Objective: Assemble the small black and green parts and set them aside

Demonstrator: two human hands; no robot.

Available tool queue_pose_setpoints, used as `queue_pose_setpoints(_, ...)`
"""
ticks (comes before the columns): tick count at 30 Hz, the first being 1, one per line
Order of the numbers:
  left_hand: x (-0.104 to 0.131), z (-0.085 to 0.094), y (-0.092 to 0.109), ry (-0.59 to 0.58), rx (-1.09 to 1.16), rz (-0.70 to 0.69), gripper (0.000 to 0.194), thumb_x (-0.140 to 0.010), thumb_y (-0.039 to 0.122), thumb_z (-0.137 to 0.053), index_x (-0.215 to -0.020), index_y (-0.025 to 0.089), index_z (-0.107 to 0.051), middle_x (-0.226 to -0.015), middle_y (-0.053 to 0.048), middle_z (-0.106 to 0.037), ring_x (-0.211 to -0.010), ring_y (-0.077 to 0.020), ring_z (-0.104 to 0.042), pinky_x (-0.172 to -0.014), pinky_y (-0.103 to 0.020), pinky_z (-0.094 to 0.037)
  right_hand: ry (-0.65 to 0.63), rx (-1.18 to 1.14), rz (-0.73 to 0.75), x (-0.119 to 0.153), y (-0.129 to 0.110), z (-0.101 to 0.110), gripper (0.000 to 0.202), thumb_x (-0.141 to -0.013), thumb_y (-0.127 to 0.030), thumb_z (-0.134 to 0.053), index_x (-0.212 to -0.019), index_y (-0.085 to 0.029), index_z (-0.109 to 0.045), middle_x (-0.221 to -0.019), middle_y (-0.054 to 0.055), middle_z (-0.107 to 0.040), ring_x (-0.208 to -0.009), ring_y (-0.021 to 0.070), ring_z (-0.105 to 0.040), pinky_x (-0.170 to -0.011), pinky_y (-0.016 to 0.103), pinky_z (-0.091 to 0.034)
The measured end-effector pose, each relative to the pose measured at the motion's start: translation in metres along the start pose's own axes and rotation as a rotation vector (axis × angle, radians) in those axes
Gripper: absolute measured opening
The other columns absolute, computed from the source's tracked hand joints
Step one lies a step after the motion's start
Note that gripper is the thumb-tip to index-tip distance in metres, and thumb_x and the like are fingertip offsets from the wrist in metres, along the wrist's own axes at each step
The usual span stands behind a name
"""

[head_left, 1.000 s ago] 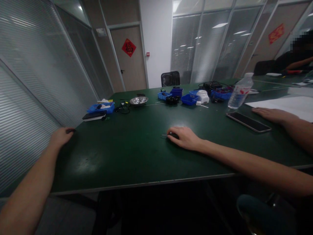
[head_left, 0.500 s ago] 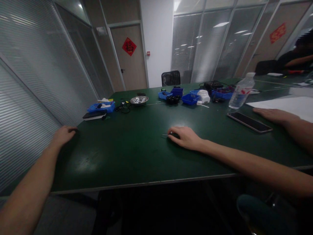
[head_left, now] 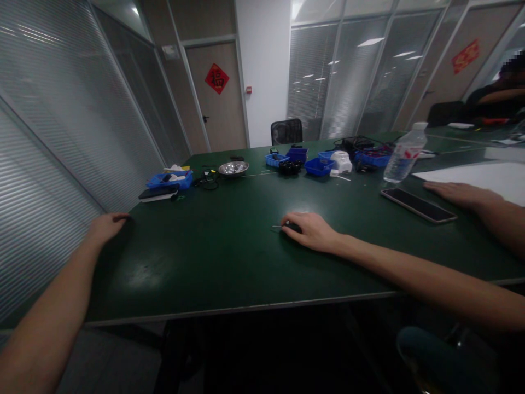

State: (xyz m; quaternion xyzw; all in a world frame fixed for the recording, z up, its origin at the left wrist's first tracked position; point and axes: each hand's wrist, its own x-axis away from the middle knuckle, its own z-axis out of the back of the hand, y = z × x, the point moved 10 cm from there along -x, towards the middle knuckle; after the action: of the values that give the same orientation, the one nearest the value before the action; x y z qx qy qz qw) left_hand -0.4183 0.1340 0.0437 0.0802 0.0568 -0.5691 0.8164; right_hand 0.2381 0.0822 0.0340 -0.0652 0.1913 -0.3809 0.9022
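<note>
Head view has the right hand (head_left: 307,230) low over the middle of the counter (head_left: 205,257), its thumb and fingertips together around a thin metal rod (head_left: 275,226). The rod points toward the counter's left edge, its exposed end beyond the fingertips; whether a dark handle sits under the curled palm cannot be told. Gripping it back from the end probably leaves that end free, and the low wrist likely steadies it. The left hand (head_left: 105,227) lies at the left edge, fingers bent, perhaps for support; whether it grips anything is unclear. Well beyond the rod, toward the far edge, is a metal bowl (head_left: 233,173). To the right, a smartphone (head_left: 418,204) and a plastic bottle (head_left: 404,156) lie near a co-worker's flat hand (head_left: 463,194), probably set aside from the rod.
</note>
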Motion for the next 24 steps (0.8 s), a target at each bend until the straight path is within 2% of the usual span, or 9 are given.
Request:
queue_pose_setpoints(5,0.0009,0.0064,0.0007,0.036,0.012,0.004,0.041,-0.095,0.033,-0.059,-0.123,0.011,-0.080,-0.095,-0.008,-0.082,-0.090,-0.0248,-0.070,-0.072,-0.025,-0.046,-0.008,-0.001,-0.005,0.0002,-0.0003,0.0003,0.028,-0.109,-0.042,-0.055,-0.123,-0.023,-0.070,-0.115,0.008,-0.078,-0.094,0.0249,-0.072,-0.080,0.038,-0.051)
queue_pose_setpoints(10,0.0027,0.0057,-0.0033,0.016,0.014,0.040,0.044,-0.100,0.036,-0.058,-0.131,0.011,-0.078,-0.100,-0.008,-0.082,-0.088,-0.0227,-0.069,-0.070,-0.023,-0.044,-0.016,-0.005,-0.004,-0.0001,-0.0015,0.0005,0.029,-0.109,-0.042,-0.053,-0.123,-0.022,-0.069,-0.115,0.008,-0.078,-0.094,0.0248,-0.072,-0.080,0.038,-0.051)
queue_pose_setpoints(16,0.0047,0.0065,-0.0005,0.017,-0.013,0.015,0.039,-0.101,0.035,-0.059,-0.123,0.013,-0.082,-0.103,-0.007,-0.082,-0.090,-0.0224,-0.068,-0.069,-0.022,-0.040,-0.010,0.002,-0.008,-0.0004,-0.0013,0.0009,0.027,-0.108,-0.040,-0.055,-0.123,-0.023,-0.070,-0.115,0.009,-0.078,-0.094,0.0252,-0.072,-0.081,0.038,-0.051)
queue_pose_setpoints(24,0.0016,0.0041,-0.0054,0.053,0.009,-0.012,0.039,-0.099,0.034,-0.061,-0.124,0.012,-0.081,-0.113,-0.009,-0.082,-0.098,-0.0251,-0.069,-0.081,-0.026,-0.046,-0.007,0.009,0.001,-0.0007,0.0004,-0.0009,0.026,-0.109,-0.040,-0.055,-0.123,-0.024,-0.070,-0.114,0.008,-0.078,-0.095,0.0247,-0.072,-0.080,0.037,-0.050)
